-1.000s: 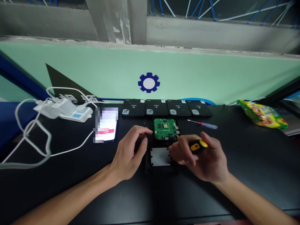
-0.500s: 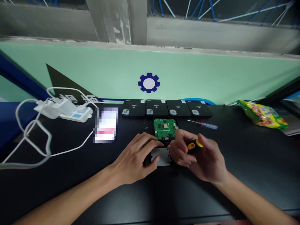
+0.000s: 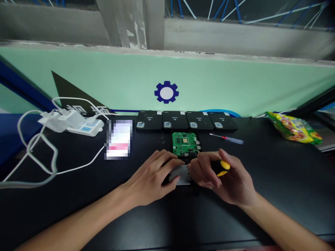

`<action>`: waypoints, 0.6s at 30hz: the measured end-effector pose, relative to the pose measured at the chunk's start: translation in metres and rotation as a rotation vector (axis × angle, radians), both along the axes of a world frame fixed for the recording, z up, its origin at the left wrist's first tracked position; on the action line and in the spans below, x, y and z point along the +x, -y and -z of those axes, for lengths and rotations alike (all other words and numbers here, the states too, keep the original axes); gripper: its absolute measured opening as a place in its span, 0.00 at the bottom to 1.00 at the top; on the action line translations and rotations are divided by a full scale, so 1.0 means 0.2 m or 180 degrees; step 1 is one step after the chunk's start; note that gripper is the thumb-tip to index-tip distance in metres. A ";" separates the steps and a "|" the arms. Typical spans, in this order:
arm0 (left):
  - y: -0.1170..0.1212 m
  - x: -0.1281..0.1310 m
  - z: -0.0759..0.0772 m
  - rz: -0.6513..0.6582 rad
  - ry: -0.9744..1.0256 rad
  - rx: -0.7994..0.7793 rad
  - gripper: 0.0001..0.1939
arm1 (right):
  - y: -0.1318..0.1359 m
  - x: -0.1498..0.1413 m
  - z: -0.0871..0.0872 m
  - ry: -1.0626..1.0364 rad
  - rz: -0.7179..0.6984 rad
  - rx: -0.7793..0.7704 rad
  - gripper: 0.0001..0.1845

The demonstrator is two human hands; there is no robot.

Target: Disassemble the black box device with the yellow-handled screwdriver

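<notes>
A silver metal plate (image 3: pixel 180 175) lies in a black plastic cover, close to me on the dark table. My left hand (image 3: pixel 153 177) rests over the cover's left side, fingers curved at its far edge and thumb on the plate, holding it. In my right hand (image 3: pixel 222 176) is a screwdriver with a yellow and black handle (image 3: pixel 224 165); its shaft and tip are hidden behind my fingers at the plate's right edge. Just beyond my hands sits a green circuit board (image 3: pixel 184 143) in an open black case.
Several black boxes (image 3: pixel 174 120) stand in a row along the wall. A second screwdriver (image 3: pixel 230 139) with a clear handle lies right of the board, tiny screws (image 3: pixel 162 140) left of it. Further out are a lit phone (image 3: pixel 119 139), a power strip (image 3: pixel 89 128) with cables, and a yellow-green packet (image 3: pixel 294 129).
My right hand has turned, so the screwdriver handle now points more to the right and more of its yellow end shows. My left hand has barely shifted.
</notes>
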State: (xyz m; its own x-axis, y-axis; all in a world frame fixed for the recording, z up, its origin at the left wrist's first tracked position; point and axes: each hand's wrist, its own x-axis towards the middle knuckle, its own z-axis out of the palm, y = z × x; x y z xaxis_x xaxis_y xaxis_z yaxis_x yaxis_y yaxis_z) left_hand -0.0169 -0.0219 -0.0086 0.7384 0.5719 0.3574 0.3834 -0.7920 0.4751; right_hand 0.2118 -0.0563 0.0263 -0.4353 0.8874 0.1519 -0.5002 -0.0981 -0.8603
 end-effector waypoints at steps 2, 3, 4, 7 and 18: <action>0.00 0.00 0.00 0.0002 -0.0040 -0.0054 0.15 | 0.01 0.01 0.00 0.0150 -0.0017 0.0098 0.36; 0.00 0.00 0.00 0.0004 -0.0054 -0.0077 0.16 | 0.02 0.02 -0.01 0.0259 -0.0036 0.0171 0.36; 0.00 0.00 0.00 0.0005 -0.0063 -0.0097 0.16 | 0.03 0.03 -0.02 0.0418 -0.0083 0.0257 0.36; -0.01 0.00 0.00 0.0061 -0.0083 -0.0140 0.18 | 0.08 0.02 -0.04 0.1237 -0.0399 0.0665 0.36; -0.02 0.00 0.00 0.0094 -0.0120 -0.0141 0.17 | 0.14 -0.06 0.08 0.0480 -0.0280 0.1081 0.33</action>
